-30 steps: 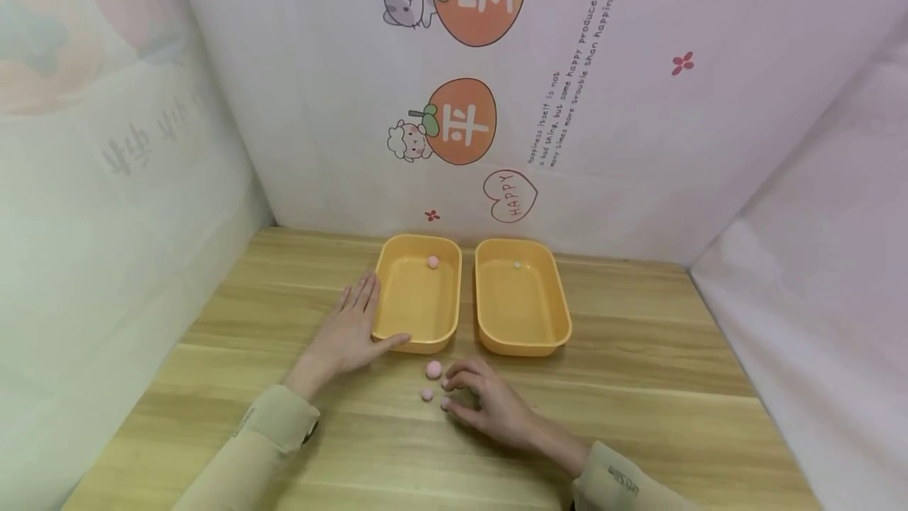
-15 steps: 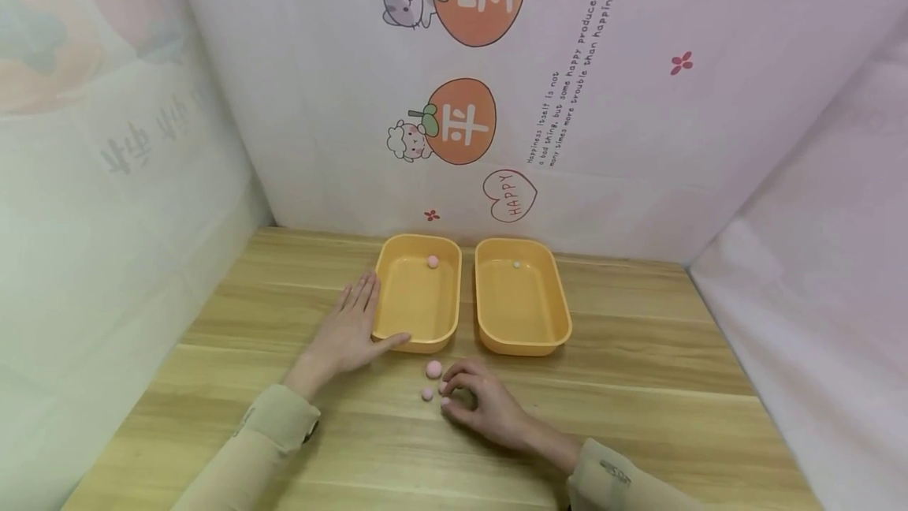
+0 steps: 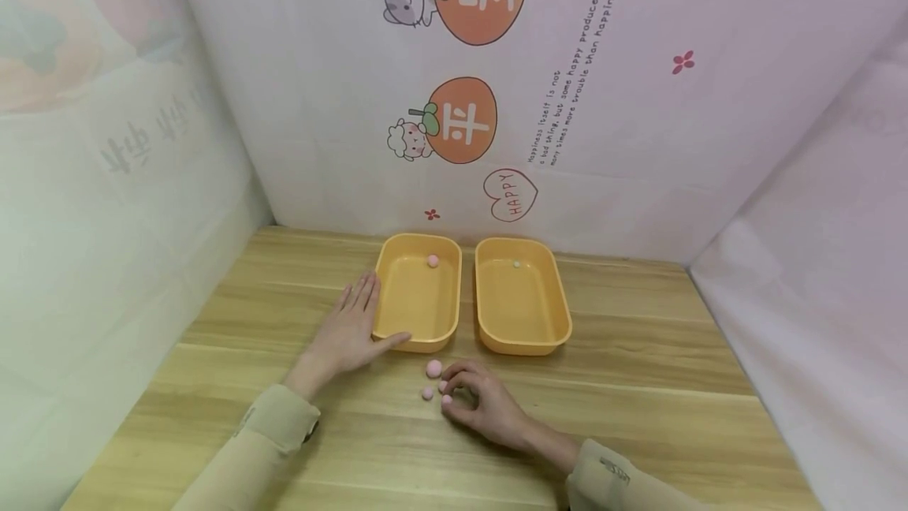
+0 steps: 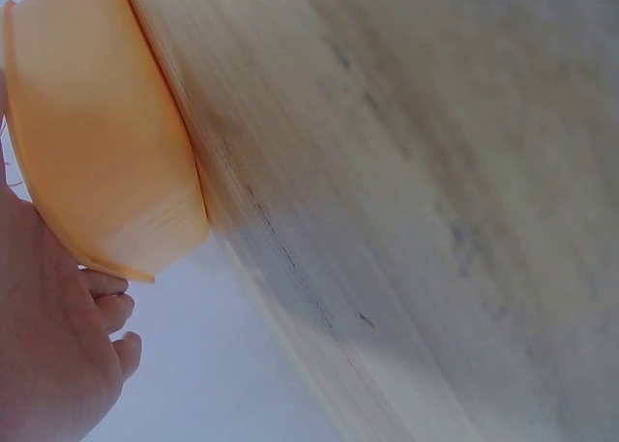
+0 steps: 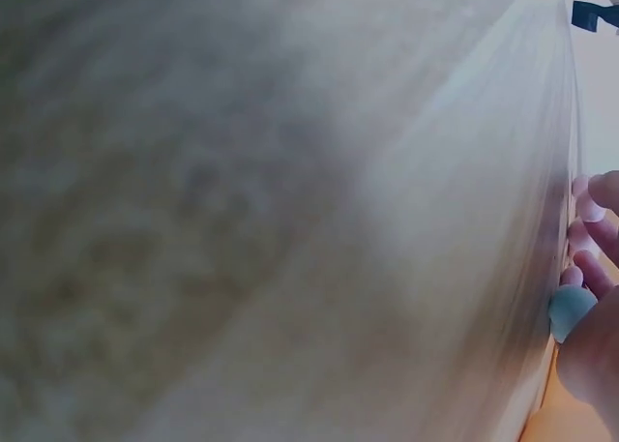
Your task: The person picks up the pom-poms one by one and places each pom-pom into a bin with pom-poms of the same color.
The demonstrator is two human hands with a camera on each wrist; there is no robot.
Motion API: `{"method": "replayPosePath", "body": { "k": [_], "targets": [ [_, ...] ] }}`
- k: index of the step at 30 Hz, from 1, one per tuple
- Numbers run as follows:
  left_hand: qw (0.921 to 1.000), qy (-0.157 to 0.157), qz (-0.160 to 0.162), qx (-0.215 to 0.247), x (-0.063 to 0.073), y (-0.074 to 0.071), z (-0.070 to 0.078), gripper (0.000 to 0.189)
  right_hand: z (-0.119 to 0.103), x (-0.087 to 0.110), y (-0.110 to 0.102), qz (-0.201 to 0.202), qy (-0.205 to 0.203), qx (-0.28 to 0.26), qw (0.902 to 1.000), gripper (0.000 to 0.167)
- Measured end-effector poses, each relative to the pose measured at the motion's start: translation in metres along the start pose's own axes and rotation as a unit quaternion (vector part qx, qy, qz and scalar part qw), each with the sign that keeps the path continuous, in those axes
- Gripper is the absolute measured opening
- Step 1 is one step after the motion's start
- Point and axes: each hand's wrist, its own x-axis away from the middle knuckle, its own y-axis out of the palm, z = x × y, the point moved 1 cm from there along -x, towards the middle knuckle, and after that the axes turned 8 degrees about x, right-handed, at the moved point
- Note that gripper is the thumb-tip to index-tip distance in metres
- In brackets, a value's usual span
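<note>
My left hand (image 3: 347, 333) rests against the left yellow tub (image 3: 381, 302), fingers stretched along its side and thumb at the front rim. In the left wrist view, its fingertips show beyond the tub's orange-looking wall (image 4: 106, 123). My right hand (image 3: 489, 404) is on the wooden table, thumb and index finger curled round a small pink ball (image 3: 447, 400). Another pink ball (image 3: 443, 387) sits at the index fingertip. A larger pink ball (image 3: 433, 369) and a small one (image 3: 427, 393) lie just left. The right wrist view shows a pale blue ball (image 5: 571, 311) close against the hand.
A second yellow tub (image 3: 521, 349) stands right of the first, with a tiny pale ball (image 3: 516, 265) inside. One pink ball (image 3: 433, 261) lies in the left tub. White printed cloth (image 3: 319, 140) walls the back and both sides of the table (image 3: 638, 337).
The right thumb and index finger have drawn slightly closer together, and the pink ball at the thumb has shifted slightly away from me. The left hand and both tubs have stayed put.
</note>
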Motion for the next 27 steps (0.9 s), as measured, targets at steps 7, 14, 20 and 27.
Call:
{"method": "replayPosePath", "body": {
  "k": [7, 14, 20, 27],
  "targets": [
    [1.0000, -0.002, -0.003, -0.004, -0.001, 0.001, 0.000, 0.123, 0.002, -0.001, -0.002, 0.024, -0.005, -0.044, 0.9987, 0.007],
    [1.0000, 0.003, -0.001, -0.004, 0.000, 0.001, 0.000, 0.122, 0.003, -0.003, -0.007, 0.043, 0.019, -0.022, 0.9987, 0.010],
    [0.9999, -0.003, -0.010, -0.006, -0.001, 0.001, 0.000, 0.123, 0.009, -0.003, -0.010, 0.084, -0.041, 0.008, 0.9956, 0.009],
    [1.0000, 0.000, -0.006, -0.001, -0.001, -0.001, 0.001, 0.122, 0.006, -0.009, -0.018, 0.121, -0.100, 0.085, 0.9840, 0.003]
  ]
}}
